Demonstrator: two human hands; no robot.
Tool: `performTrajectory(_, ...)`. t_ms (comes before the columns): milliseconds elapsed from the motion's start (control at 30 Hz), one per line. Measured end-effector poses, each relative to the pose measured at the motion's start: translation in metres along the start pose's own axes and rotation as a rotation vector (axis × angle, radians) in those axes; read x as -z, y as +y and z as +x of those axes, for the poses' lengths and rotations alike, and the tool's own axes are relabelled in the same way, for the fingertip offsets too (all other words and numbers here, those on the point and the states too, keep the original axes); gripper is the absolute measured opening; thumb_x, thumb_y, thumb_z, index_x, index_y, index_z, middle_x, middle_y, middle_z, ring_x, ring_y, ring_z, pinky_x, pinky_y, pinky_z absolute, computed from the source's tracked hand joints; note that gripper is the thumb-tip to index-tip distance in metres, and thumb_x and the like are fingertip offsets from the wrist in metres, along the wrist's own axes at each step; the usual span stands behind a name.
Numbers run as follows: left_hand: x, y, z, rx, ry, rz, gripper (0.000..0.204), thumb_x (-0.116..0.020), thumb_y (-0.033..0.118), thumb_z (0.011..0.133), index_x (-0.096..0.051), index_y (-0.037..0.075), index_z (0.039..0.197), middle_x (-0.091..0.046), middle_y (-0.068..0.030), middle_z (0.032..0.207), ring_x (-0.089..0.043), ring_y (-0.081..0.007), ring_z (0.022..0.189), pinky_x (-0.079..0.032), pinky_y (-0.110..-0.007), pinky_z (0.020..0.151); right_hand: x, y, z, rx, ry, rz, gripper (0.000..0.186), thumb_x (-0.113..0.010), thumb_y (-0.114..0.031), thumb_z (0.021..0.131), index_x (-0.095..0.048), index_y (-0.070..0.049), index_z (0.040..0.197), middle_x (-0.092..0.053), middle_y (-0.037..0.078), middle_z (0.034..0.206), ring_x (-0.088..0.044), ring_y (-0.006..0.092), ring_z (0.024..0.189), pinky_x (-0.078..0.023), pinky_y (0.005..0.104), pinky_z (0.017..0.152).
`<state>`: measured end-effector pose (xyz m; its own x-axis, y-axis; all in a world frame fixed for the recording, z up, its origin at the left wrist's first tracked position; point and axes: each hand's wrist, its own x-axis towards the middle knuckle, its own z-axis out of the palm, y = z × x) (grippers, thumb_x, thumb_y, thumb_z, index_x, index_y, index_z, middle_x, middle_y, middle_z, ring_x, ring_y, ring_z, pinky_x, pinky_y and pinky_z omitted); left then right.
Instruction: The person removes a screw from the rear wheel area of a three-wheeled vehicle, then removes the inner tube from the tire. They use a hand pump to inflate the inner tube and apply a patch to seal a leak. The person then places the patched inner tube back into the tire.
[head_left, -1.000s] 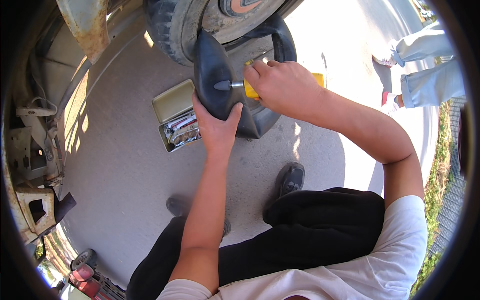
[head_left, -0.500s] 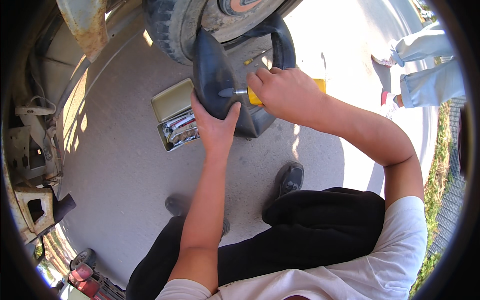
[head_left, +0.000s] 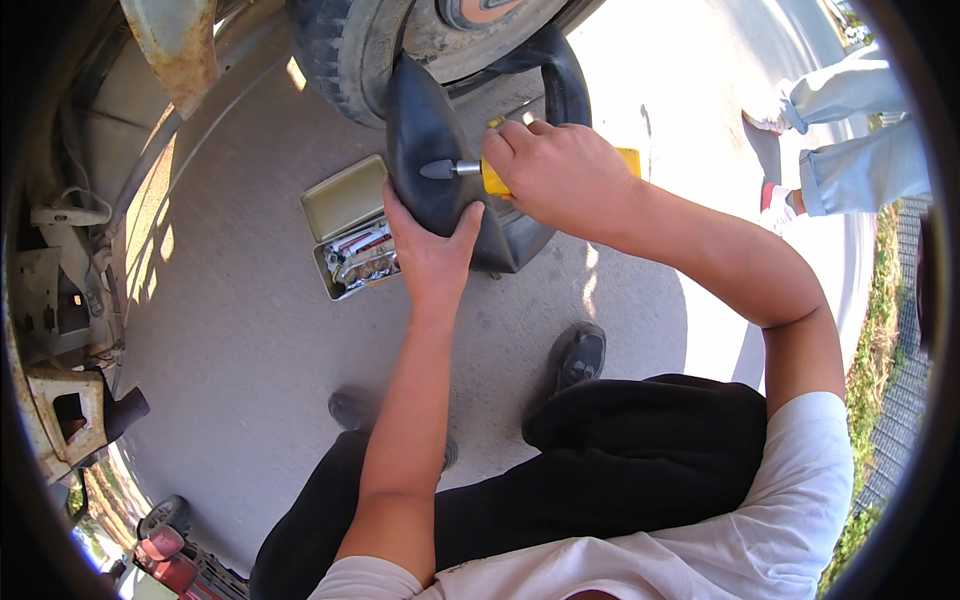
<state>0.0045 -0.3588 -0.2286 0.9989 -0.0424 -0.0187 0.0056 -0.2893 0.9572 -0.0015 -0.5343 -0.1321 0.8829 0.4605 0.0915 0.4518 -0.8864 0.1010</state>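
My left hand [head_left: 430, 240] grips a black rubber inner tube [head_left: 422, 125], fingers along its left side and thumb over its front. My right hand [head_left: 550, 170] is closed around a yellow-bodied tool [head_left: 626, 161], whose grey cone-shaped tip [head_left: 440, 170] on a metal shaft lies against or just over the tube's surface. Above, the tube hangs by a dirty wheel and tire [head_left: 340, 50]. An open metal box [head_left: 335, 200] of small tubes and packets sits on the pavement beside my left hand. Behind my right hand lies a small yellow-handled tool [head_left: 496, 121], partly hidden.
Rusty metal vehicle parts [head_left: 75, 410] line the left side. At right, a person stands in light blue jeans [head_left: 850, 170] and sneakers. My black shoes [head_left: 577, 355] are below on the grey pavement [head_left: 220, 370]. A red object with a small wheel [head_left: 165, 540] is at lower left.
My right hand and the tool moved down, then back up and slightly left, shifting the tip along the tube. My left hand stays gripping the tube.
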Motion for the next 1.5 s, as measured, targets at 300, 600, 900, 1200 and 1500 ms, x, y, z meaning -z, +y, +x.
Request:
performTrajectory(300,-0.005,-0.013,-0.001,0.0,-0.008,-0.035,0.105,-0.087,0.017,0.068,-0.025,-0.005,0.149,-0.046,-0.0256,0.14,-0.049,-0.0366,0.129,-0.04,-0.041,0.108,-0.001,-0.011,0.002,0.04,-0.033,0.041,0.032,-0.075,-0.018,0.074,-0.061,0.0,0.095,-0.065,0.011,0.082,-0.071,0.025,0.076,-0.058,0.033,0.06)
performTrajectory(600,0.003,-0.138,-0.092,0.139,-0.216,0.108,0.06,-0.074,0.032,0.088,-0.053,0.0,0.134,-0.064,-0.0209,0.106,-0.065,-0.0271,0.096,-0.052,-0.038,0.083,-0.016,-0.06,-0.041,-0.066,-0.612,0.885,0.063,-0.06,-0.057,0.092,-0.058,0.005,0.101,-0.067,0.023,0.095,-0.068,0.0418,0.084,-0.055,0.0489,0.077)
performTrajectory(900,0.022,-0.177,-0.105,0.702,-0.143,-0.202,0.03,-0.057,0.031,0.1,-0.068,0.005,0.107,-0.069,-0.0088,0.09,-0.065,-0.0233,0.079,-0.049,-0.031,0.072,-0.092,-0.106,-0.032,-0.774,-0.867,1.592,0.059,-0.069,-0.048,0.089,-0.056,0.005,0.11,-0.064,0.014,0.088,-0.064,0.0239,0.079,-0.051,0.0398,0.068)
performTrajectory(1200,0.08,-0.103,-0.066,0.857,-0.468,-0.711,0.05,-0.067,0.036,0.093,-0.052,0.004,0.128,-0.062,-0.0088,0.109,-0.064,-0.0198,0.087,-0.053,-0.036,0.077,-0.093,-0.123,-0.015,-0.407,-0.914,1.619,0.045,-0.07,-0.032,0.089,-0.06,0.003,0.115,-0.068,0.016,0.099,-0.066,0.0278,0.096,-0.052,0.0382,0.083)
performTrajectory(1500,0.135,-0.07,0.008,0.182,-0.485,0.895,0.069,-0.076,0.023,0.075,-0.051,0.009,0.138,-0.064,-0.0179,0.121,-0.063,-0.0368,0.11,-0.051,-0.044,0.091,-0.096,-0.109,-0.032,-0.075,-0.967,1.285,0.053,-0.065,-0.039,0.09,-0.064,0.007,0.115,-0.069,0.024,0.109,-0.067,0.0361,0.104,-0.051,0.0419,0.089)
